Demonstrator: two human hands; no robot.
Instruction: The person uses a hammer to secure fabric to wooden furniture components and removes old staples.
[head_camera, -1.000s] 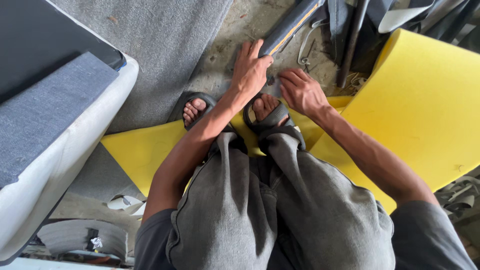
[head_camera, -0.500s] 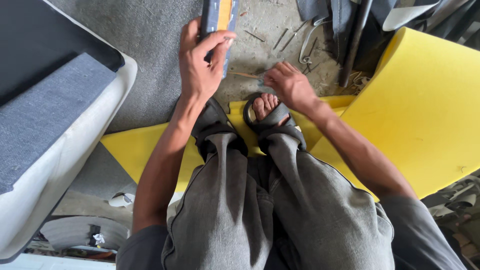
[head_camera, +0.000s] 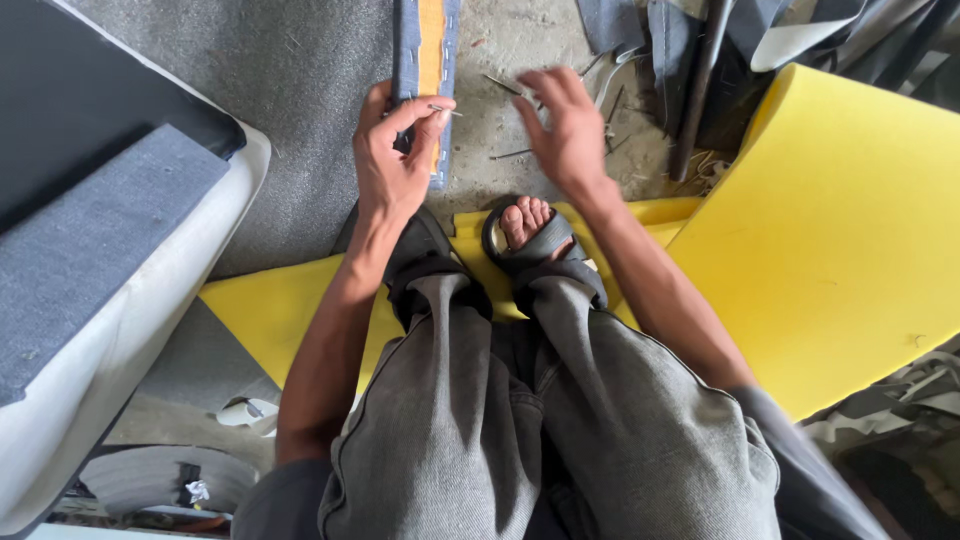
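My left hand (head_camera: 393, 152) grips the near end of a long narrow strip (head_camera: 426, 60), yellow foam edged with grey-blue fabric and stitched along its sides, which runs away from me over the floor. A thin nail (head_camera: 442, 108) is pinched between its thumb and forefinger. My right hand (head_camera: 565, 128) hovers to the right of the strip with fingers spread, holding nothing, above several loose nails (head_camera: 510, 152) lying on the concrete. Below both hands are my feet in dark sandals (head_camera: 528, 240) and my grey trousers.
A yellow foam sheet (head_camera: 830, 250) curls up at the right and runs under my feet. Grey carpet (head_camera: 280, 110) covers the floor ahead on the left. A grey and white cushioned seat (head_camera: 90, 260) stands at the left. Dark fabric and a metal rod (head_camera: 695, 90) lie top right.
My left hand has drawn the strip upright and toward me, and now pinches a nail. My right hand lifted off the floor and opened beside the strip.
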